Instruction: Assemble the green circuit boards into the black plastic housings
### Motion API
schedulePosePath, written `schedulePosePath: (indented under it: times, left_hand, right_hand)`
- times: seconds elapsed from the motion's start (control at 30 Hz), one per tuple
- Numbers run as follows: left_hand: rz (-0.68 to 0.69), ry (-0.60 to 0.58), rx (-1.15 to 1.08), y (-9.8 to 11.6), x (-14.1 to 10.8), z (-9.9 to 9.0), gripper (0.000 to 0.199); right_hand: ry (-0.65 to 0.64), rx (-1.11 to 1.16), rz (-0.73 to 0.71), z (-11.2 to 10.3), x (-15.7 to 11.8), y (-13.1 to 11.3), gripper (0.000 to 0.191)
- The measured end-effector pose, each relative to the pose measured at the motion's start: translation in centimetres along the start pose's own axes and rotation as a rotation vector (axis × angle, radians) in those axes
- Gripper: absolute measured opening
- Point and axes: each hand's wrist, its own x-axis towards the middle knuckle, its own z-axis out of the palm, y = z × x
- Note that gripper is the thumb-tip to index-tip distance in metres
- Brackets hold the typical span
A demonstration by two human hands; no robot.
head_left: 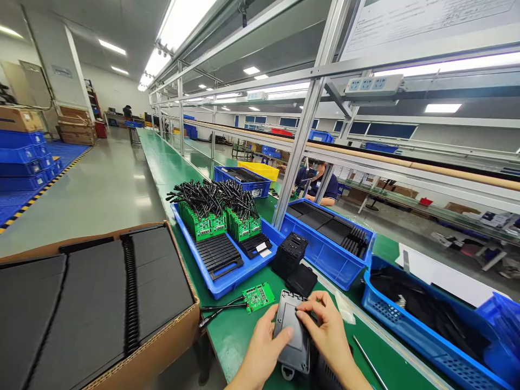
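Note:
My left hand [266, 346] grips a grey rectangular plastic housing [290, 352] by its left side, the thumb lying across its face. Over the upper right of that face, the thumb and forefinger of my right hand [325, 325] are pinched together; whatever is between them is too small to make out. Just left of the housing, a green circuit board [258, 298] with two black cables lies on the green bench. Beyond my hands are a flat black plastic piece [301, 280] and a stack of black plastic parts [289, 254].
A blue tray [221, 287] holds cabled boards and black panels. To its right are a blue bin [333, 265] of black panels and a blue basket [422, 330]. An open carton [182, 319] stands left, a metal rod [368, 360] right. Another person [331, 187] sits beyond the frame.

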Motion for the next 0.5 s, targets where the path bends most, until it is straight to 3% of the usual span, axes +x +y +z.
schedulePosePath:
  times: [0.07,0.1,0.2,0.3,0.33,0.4,0.5]
  left_hand:
    - [0.046,-0.031,0.083,0.0,0.0,-0.4,0.082]
    - [0.076,-0.030,0.172,0.2,-0.1,-0.7,0.073]
    - [0.132,-0.033,0.622,1.6,-0.8,-1.0,0.041]
    - [0.119,-0.163,1.008,3.7,-1.9,-0.9,0.026]
    - [0.114,-0.211,1.049,4.3,-2.1,-0.9,0.023]
    - [0.132,-0.230,0.998,5.0,-2.1,-1.2,0.025]
    - [0.212,-0.137,0.841,4.8,-1.1,-2.2,0.064]
  right_hand:
    - [-0.013,-0.131,-0.135,-0.5,0.1,-0.4,0.012]
    - [-0.038,-0.204,-0.206,-0.8,0.2,-0.8,0.018]
    - [-0.249,-0.466,-0.450,-1.3,-0.2,-2.1,0.044]
    - [-0.444,-0.713,-0.581,-1.6,-1.0,-3.0,0.035]
    - [-0.476,-0.712,-0.551,-1.8,-1.1,-3.1,0.029]
    - [-0.474,-0.507,-0.343,-2.6,-0.7,-2.7,0.021]
    - [-0.305,-0.110,0.040,-4.3,1.7,-0.8,0.009]
